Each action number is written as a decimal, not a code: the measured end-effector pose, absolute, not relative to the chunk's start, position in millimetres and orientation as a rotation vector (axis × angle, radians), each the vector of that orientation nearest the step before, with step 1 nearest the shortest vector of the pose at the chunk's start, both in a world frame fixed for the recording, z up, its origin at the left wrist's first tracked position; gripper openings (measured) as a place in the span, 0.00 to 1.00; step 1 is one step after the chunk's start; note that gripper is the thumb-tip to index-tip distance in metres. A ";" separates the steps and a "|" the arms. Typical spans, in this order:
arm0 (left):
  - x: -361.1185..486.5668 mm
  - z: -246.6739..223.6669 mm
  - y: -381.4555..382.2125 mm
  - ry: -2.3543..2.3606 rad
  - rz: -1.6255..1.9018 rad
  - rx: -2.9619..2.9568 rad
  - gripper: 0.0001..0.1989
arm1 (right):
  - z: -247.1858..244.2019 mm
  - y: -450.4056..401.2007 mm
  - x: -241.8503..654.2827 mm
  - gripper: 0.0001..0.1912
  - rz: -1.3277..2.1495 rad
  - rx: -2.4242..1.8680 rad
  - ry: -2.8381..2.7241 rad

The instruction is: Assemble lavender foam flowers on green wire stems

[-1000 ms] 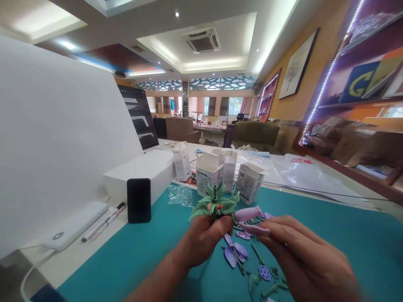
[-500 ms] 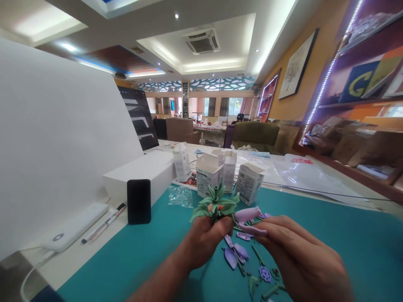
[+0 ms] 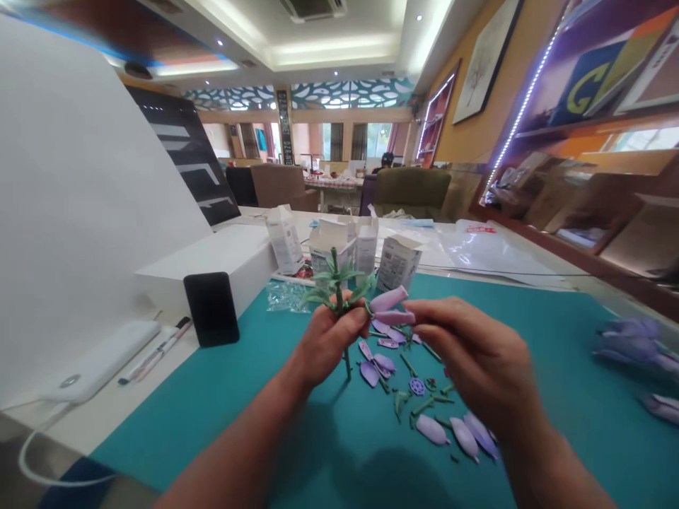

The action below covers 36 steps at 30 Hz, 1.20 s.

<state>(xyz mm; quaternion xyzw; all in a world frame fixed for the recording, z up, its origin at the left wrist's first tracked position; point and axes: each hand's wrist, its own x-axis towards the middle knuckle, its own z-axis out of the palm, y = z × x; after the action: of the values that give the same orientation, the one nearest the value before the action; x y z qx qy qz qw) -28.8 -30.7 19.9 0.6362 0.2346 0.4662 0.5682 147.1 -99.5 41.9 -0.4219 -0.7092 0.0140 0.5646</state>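
Note:
My left hand is shut around a green plastic plant stem with spiky leaves, and the stem's lower end pokes out below my fist. Two lilac flower buds stick out from the stem's right side. My right hand pinches the tip of the lower bud between its fingers. Below my hands, loose lilac petals and green moulded parts lie on a teal mat. Three longer lilac buds lie near my right wrist.
Blurred lilac flowers lie at the mat's right edge. Behind it stand several opened white boxes, with a clear plastic bag at their front. To the left are a black phone, a white power bank and pens.
The view has tilted, so the room sits higher and further left in the frame. More of the mat shows, with lilac flowers at right. My hands still hold the stem and bud.

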 end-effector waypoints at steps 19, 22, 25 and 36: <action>-24.9 24.8 -28.1 0.470 1.091 1.162 0.11 | -44.6 -66.3 165.0 0.12 0.305 -1.742 -2.247; -24.7 24.6 -28.4 0.444 1.087 1.145 0.11 | -48.6 -68.0 153.9 0.13 0.232 -1.824 -2.289; -24.9 24.8 -29.0 0.431 1.084 1.133 0.11 | -52.5 -66.7 155.9 0.13 0.218 -1.872 -2.295; -25.8 24.0 -27.1 0.410 1.053 1.115 0.11 | -39.6 -59.6 238.9 0.14 0.169 -2.217 -1.803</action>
<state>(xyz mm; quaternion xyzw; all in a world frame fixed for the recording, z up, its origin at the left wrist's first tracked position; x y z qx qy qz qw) -25.8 -27.1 24.0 0.5006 0.1840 0.4730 0.7013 238.9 -59.6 -39.6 -0.7670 -0.6236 0.0585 0.1391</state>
